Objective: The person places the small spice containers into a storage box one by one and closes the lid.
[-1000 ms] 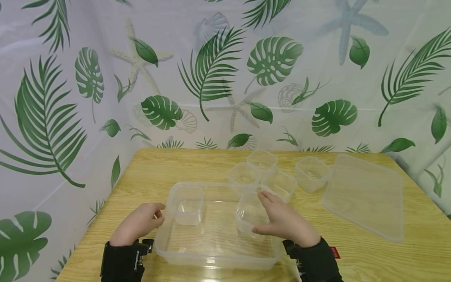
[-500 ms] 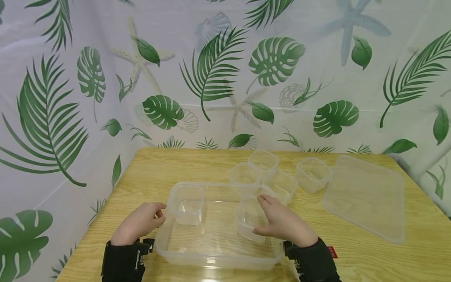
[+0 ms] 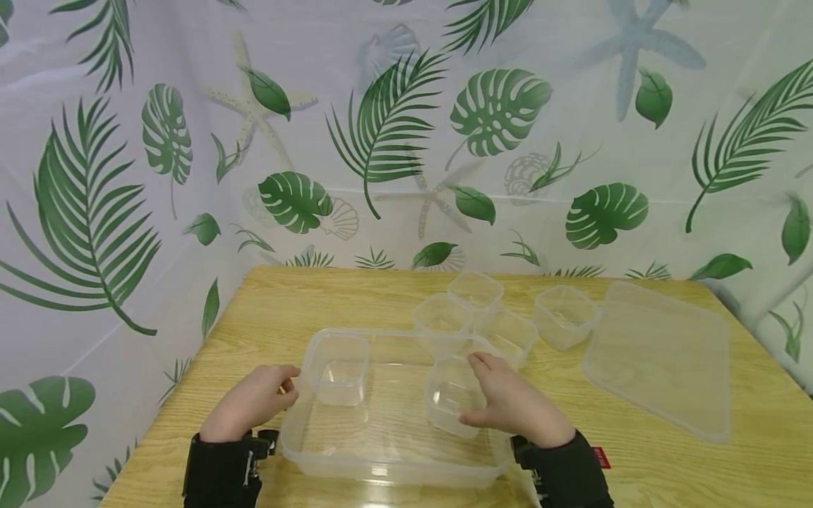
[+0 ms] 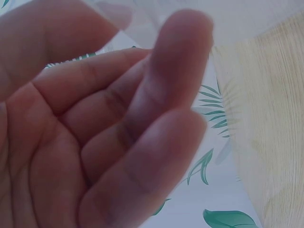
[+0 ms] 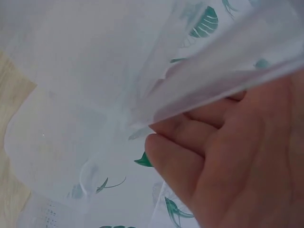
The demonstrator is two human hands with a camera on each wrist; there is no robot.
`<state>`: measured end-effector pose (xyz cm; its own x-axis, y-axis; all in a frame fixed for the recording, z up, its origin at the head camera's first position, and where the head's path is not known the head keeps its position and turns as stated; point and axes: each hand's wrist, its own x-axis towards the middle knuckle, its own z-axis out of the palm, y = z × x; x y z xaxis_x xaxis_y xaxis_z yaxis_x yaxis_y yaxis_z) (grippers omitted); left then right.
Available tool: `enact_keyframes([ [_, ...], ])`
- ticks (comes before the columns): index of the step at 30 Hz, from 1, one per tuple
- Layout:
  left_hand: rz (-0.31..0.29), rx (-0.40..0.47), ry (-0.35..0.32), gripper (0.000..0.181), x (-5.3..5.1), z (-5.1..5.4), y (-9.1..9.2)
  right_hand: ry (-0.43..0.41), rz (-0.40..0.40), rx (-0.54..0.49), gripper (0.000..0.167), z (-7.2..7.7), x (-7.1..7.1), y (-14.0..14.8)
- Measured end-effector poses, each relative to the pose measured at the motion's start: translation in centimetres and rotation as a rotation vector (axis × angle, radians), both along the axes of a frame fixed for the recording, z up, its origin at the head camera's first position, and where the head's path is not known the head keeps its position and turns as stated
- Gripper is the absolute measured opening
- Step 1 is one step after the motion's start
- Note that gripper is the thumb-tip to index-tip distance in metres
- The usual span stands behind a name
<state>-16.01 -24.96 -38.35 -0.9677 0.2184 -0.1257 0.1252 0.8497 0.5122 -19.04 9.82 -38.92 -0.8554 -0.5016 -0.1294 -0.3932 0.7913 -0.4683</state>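
A large clear plastic food container (image 3: pixel 394 469) stands on the table in the head view. Inside it, at the left, sits a small clear container (image 3: pixel 343 388). Another small container (image 3: pixel 447 406) is at its right side; my right hand (image 3: pixel 517 406) holds this one, thumb at the near side and fingers at the far side. Plastic partly covers those fingers in the right wrist view. By the large container's left rim is my left hand (image 3: pixel 254 398), its fingers loosely bent and the fingertips at the rim. The left wrist view shows nothing gripped in the palm (image 4: pixel 47 166).
Behind the large container stand several small clear containers (image 3: pixel 476 291). One more (image 3: pixel 565 321) is farther right, beside a flat translucent lid (image 3: pixel 660 360). Leaf-patterned white sheeting (image 3: pixel 406 233) hangs behind and to the left of the wooden table (image 3: pixel 305 296).
The small container in my right hand has tipped from a slant to nearly level inside the large one. My left hand has stayed in place.
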Motion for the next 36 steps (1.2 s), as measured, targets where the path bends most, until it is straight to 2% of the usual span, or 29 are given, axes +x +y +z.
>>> enact_keyframes([
  [5,0.003,-0.011,0.002,0.024,-0.1,0.0,0.1,0.018,-0.014,0.033,0.083,0.0,0.0,-0.1],
  [11,-0.021,-0.028,0.026,0.016,0.0,0.1,-0.2,0.01,-0.033,0.019,0.083,-0.2,-0.1,-0.5],
  [15,-0.023,-0.019,0.024,0.018,0.0,0.0,-0.2,0.063,-0.017,0.008,0.081,-0.6,0.0,-0.4],
  [19,-0.001,-0.006,0.013,0.024,-0.1,-0.1,-0.2,0.125,0.028,0.003,0.079,-1.0,0.0,0.0],
  [27,-0.007,0.024,0.016,0.023,-0.3,-0.5,0.3,0.133,0.175,0.107,0.081,-0.1,-0.7,1.3],
  [36,0.006,-0.003,0.027,0.022,-0.1,-0.4,-0.4,0.192,0.317,0.211,0.079,0.7,-1.8,-0.1],
])
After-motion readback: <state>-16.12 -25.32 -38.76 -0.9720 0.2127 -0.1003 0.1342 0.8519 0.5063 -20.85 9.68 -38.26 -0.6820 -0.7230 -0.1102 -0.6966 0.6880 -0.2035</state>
